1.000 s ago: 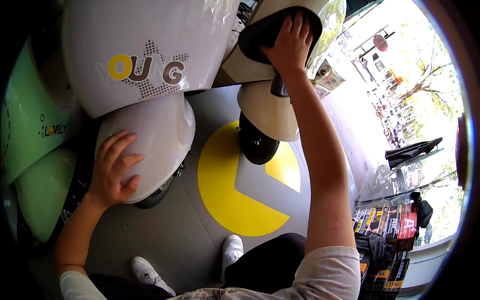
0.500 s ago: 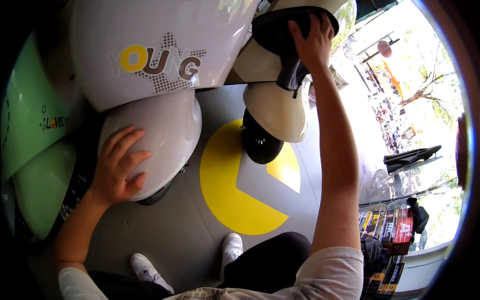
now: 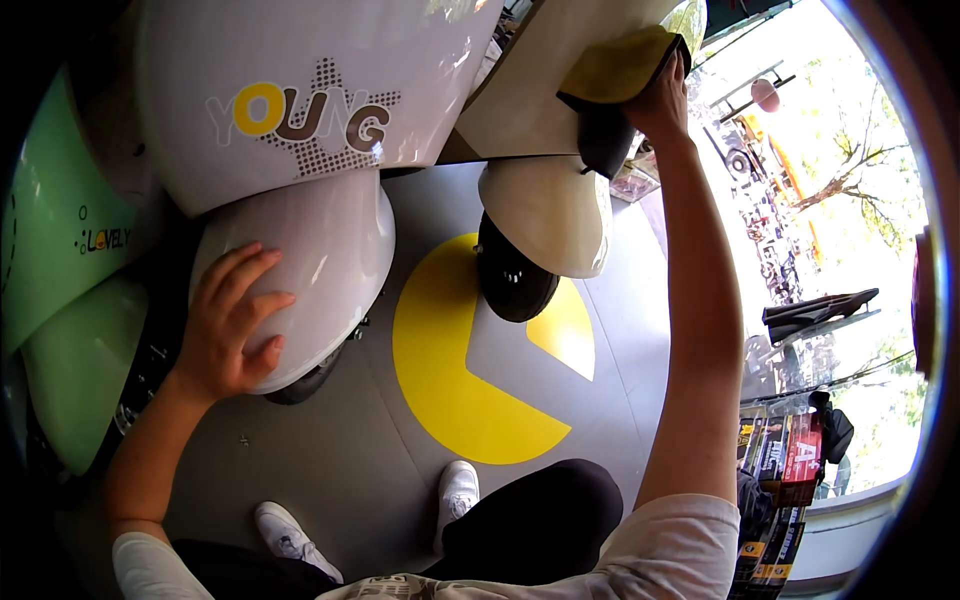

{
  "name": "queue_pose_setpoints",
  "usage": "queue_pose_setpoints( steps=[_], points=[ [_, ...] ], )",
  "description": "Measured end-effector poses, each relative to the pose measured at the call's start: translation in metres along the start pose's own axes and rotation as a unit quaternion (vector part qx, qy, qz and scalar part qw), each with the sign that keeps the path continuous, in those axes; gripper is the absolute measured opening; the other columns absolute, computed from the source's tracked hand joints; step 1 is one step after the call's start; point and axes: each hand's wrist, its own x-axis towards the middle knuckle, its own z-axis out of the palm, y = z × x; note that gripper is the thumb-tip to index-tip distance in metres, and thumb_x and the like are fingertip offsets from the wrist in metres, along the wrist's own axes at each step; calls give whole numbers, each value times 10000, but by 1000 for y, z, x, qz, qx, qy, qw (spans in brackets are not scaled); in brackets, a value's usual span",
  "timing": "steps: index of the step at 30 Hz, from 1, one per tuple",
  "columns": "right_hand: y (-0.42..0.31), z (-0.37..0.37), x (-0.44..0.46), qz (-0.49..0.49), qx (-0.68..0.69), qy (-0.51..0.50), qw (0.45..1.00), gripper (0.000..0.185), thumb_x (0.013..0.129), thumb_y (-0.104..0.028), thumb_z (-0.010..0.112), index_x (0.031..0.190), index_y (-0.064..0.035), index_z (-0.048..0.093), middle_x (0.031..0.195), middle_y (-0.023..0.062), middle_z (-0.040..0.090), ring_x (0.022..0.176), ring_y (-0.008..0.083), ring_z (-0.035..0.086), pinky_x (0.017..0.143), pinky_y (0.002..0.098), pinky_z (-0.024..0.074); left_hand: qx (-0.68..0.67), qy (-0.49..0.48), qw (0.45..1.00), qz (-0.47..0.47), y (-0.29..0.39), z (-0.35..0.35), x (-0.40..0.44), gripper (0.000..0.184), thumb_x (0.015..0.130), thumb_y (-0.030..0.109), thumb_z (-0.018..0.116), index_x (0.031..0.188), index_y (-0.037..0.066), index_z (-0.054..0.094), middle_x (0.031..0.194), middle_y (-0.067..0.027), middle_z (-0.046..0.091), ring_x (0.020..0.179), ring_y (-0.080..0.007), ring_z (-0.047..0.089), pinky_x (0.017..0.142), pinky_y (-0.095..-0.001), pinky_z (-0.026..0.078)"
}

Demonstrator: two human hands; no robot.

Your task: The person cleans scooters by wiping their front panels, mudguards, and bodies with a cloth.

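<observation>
My left hand [image 3: 228,325] lies with its fingers spread on the glossy white front fender [image 3: 330,235] of a scooter whose front panel [image 3: 230,50] reads "YOUNG". Up at the top right, my right hand [image 3: 662,105] grips the edge of a cloth [image 3: 620,70], yellow on one face and black on the other. The cloth is against the cream body [image 3: 535,85] of a second scooter, and a dark fold of it hangs down above that scooter's cream fender [image 3: 550,215]. My right fingertips are partly hidden behind the cloth.
A green scooter [image 3: 75,230] marked "LOVELY" stands at the left. On the grey floor [image 3: 350,440] is a yellow graphic [image 3: 430,400] under the cream scooter's black tyre [image 3: 515,285]. Stacked boxes [image 3: 785,450] stand at the lower right by a bright window [image 3: 870,230].
My right hand has moved slightly right and down, turning the cloth so its yellow face shows. My left hand stays on the white fender. The view has shifted slightly.
</observation>
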Motion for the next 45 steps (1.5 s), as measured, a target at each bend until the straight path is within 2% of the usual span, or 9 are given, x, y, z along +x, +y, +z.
queue_pose_setpoints(
  steps=[15,19,21,24,26,29,34,42,45],
  points=[
    [-62,24,23,224,-145,-72,961,1415,706,-896,633,1602,97,169,1652,365,149,1566,465,137,1238,510,243,7,-4,1000,-6,1,1,-1,341,892,326,609,1133,89,652,1433,-184,556,1350,-411,502,1113,-515,413],
    [22,22,80,225,130,-204,944,1221,699,-679,774,1581,24,308,1620,295,302,1488,453,319,1212,506,312,2,-1,1000,-9,0,2,-1,343,892,330,609,1135,92,653,1433,-183,557,1350,-409,502,1112,-514,412],
    [3,-25,72,352,364,-222,833,1076,808,-481,818,1591,33,287,1621,294,307,1474,448,342,1221,486,313,4,-8,1000,-7,0,1,0,341,894,333,608,1133,94,655,1434,-182,557,1348,-408,503,1108,-514,414],
    [53,3,72,301,478,-272,779,1167,747,-814,715,1564,-36,416,1513,231,513,1373,373,522,1158,497,402,-5,-4,1000,-10,0,0,0,339,896,333,605,1131,95,658,1432,-180,560,1342,-409,507,1104,-516,416],
    [56,14,68,345,492,-271,752,948,823,-685,753,1521,-91,508,1405,171,621,1251,322,622,1091,473,478,-5,-2,1000,-10,-1,0,0,339,896,333,605,1133,96,659,1430,-180,561,1338,-410,510,1102,-517,419],
    [55,49,52,199,125,-212,949,1049,789,-709,757,1549,-62,435,1518,238,455,1399,363,434,1178,453,355,-5,2,1000,-7,-1,0,0,341,897,334,604,1136,97,660,1428,-181,563,1332,-411,514,1097,-518,424],
    [-25,55,-33,109,-133,-135,976,1339,711,-699,794,1624,28,137,1624,409,48,1542,539,36,1276,531,154,-1,3,1000,-4,-2,1,-3,342,898,335,603,1137,97,660,1424,-184,566,1325,-409,518,1093,-519,431],
    [-122,63,-91,-62,-205,-26,976,740,917,-353,586,1547,1,429,1684,271,180,1556,466,147,1264,556,171,-10,-5,1000,-5,-1,1,-2,353,883,328,623,1137,84,647,1442,-196,547,1365,-425,491,1121,-531,404],
    [-144,84,-98,-125,-219,-78,964,1121,754,-562,796,1595,1,314,1672,215,241,1542,396,232,1262,528,195,-9,-9,1000,-5,-1,1,-3,355,884,331,620,1136,83,647,1452,-196,539,1370,-425,486,1122,-534,401]
  ],
)
